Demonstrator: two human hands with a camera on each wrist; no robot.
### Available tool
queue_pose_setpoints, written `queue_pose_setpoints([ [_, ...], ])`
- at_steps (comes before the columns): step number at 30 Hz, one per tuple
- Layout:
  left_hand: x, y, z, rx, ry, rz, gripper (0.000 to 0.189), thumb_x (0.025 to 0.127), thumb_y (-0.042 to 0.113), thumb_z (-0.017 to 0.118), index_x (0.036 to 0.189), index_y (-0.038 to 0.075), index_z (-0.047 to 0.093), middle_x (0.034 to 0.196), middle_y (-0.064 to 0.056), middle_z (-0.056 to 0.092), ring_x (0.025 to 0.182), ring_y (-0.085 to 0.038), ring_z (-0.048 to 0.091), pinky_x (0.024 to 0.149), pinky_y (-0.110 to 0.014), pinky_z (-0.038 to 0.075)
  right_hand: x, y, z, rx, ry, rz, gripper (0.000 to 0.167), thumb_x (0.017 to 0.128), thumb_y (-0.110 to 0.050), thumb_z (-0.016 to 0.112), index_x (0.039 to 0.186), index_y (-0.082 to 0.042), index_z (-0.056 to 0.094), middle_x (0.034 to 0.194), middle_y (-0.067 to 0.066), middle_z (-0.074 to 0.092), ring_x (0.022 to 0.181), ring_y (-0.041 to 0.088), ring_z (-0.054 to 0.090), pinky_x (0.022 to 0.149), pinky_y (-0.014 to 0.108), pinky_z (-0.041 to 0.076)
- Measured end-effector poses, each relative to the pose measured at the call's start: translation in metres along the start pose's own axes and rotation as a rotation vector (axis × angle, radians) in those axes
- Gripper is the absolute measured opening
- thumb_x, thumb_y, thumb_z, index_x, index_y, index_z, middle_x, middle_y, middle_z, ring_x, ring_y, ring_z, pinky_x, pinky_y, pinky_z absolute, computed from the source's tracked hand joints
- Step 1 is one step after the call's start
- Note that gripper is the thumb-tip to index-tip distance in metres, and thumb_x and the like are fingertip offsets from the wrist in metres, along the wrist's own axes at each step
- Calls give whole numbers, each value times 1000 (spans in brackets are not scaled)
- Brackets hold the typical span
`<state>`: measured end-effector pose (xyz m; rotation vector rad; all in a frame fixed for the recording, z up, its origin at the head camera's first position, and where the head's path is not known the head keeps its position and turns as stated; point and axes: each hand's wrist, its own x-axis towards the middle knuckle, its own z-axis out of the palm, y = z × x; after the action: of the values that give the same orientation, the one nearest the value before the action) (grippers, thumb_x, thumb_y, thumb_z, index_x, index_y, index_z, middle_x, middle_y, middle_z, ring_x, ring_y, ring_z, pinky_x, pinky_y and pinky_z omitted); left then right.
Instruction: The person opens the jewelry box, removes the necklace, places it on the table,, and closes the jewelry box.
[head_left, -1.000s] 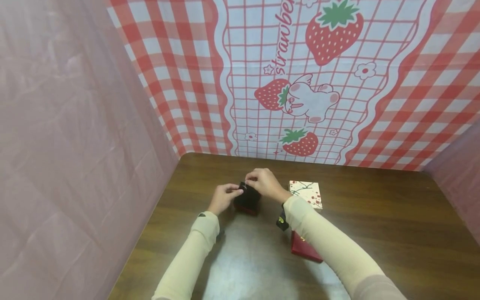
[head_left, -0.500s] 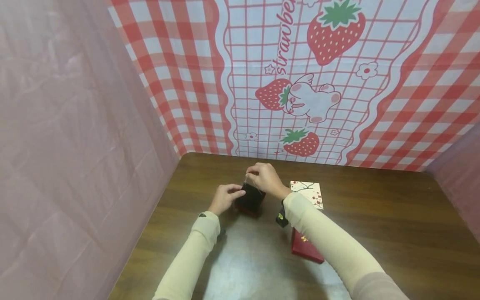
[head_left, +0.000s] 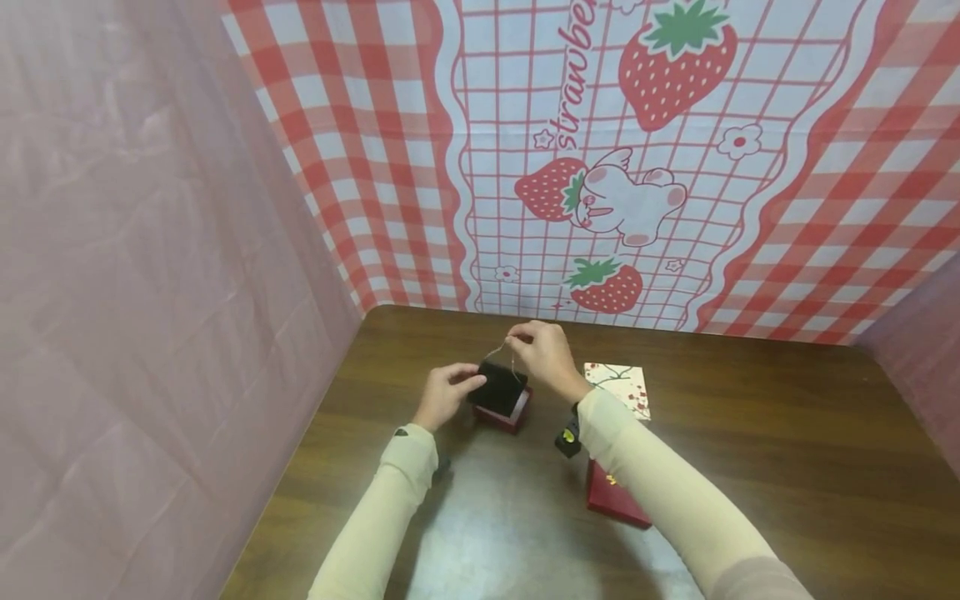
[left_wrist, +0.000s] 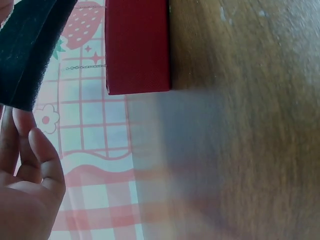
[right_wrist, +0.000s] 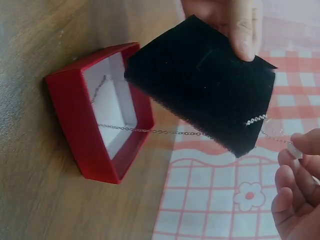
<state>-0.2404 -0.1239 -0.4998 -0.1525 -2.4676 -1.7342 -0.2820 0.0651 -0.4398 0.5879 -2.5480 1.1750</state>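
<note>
My left hand (head_left: 444,396) pinches the edge of a black velvety jewelry pad (head_left: 497,387), its thumb on the face in the right wrist view. The pad is tilted over an uncovered red box (right_wrist: 95,155) with a white inside. With fingertips together, my right hand (head_left: 546,354) holds a thin necklace (head_left: 495,352) up beyond the pad. In the right wrist view, a small pale piece (right_wrist: 295,151) sits between its fingertips. A small row of clear stones lies against the pad near its corner. Part of the chain (right_wrist: 170,132) runs from behind the pad into the box.
Right of the box, a cream square (head_left: 622,387) with a red blossom print lies on the wooden table (head_left: 750,442). Nearer me is a dark red lid or box (head_left: 611,500) with a gold mark, partly under my right sleeve. A strawberry-print cloth (head_left: 510,208) hangs behind.
My right hand has moved slightly up and right, drawing the chain away from the pad. The pad has tilted, and the white inside of the red box now shows.
</note>
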Motion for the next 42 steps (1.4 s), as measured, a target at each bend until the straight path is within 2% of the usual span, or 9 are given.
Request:
queue_pose_setpoints([
  [3,-1,3,-2,-33,23,-27,25,85,8,73,104,-8,70,103,-24,71,87,-16,65,78,-25,52,0,-3,-6,15,19,20,10,87,-11,70,87,-3,76,88,12,76,76,22,68,70,36,55],
  [7,0,-2,-2,-84,71,-58,25,86,11,74,104,-6,71,102,-23,71,84,-7,60,77,-21,50,-1,-8,-15,21,17,28,11,87,-14,70,88,-4,77,87,10,77,68,17,64,65,30,51],
  [11,1,-7,-1,-103,98,-71,27,86,16,74,105,-4,71,102,-20,72,90,-16,65,83,-27,53,-2,-10,-21,18,12,29,13,89,-15,70,90,-4,77,87,10,77,63,15,59,62,27,48],
  [16,0,-6,-1,-123,100,-74,28,86,15,74,105,-5,71,103,-22,72,96,-29,68,88,-38,54,-4,-9,-24,12,6,17,12,89,-13,70,91,-4,76,90,12,76,72,20,66,69,34,54],
  [20,0,-5,-2,-127,104,-73,28,86,14,74,105,-6,70,103,-22,72,97,-29,68,87,-35,54,-5,-8,-25,19,11,5,12,88,-13,71,90,-3,76,91,13,76,79,24,69,73,39,56],
  [27,0,-5,-2,-139,111,-84,27,86,13,73,105,-6,70,102,-22,72,92,-20,67,81,-26,52,-4,-7,-28,41,26,-1,11,87,-11,72,90,-2,76,92,14,76,83,27,71,76,42,57],
  [33,-1,-5,-3,-134,112,-91,28,86,15,73,105,-5,70,106,-21,72,94,-21,67,84,-31,54,-3,-5,-32,30,31,6,12,88,-13,71,91,-2,76,95,15,76,87,28,71,77,42,56],
  [41,-3,3,-6,-135,95,-113,31,88,16,71,110,-7,68,113,-23,69,105,-32,65,94,-44,52,-1,0,-38,20,29,6,14,89,-13,69,93,0,75,97,17,75,92,31,70,82,45,55],
  [42,-1,-2,-5,-143,97,-117,32,88,17,72,110,-6,69,113,-22,70,106,-32,65,95,-45,52,-1,0,-38,18,26,6,14,89,-13,69,93,0,75,97,17,75,93,31,70,82,45,55],
])
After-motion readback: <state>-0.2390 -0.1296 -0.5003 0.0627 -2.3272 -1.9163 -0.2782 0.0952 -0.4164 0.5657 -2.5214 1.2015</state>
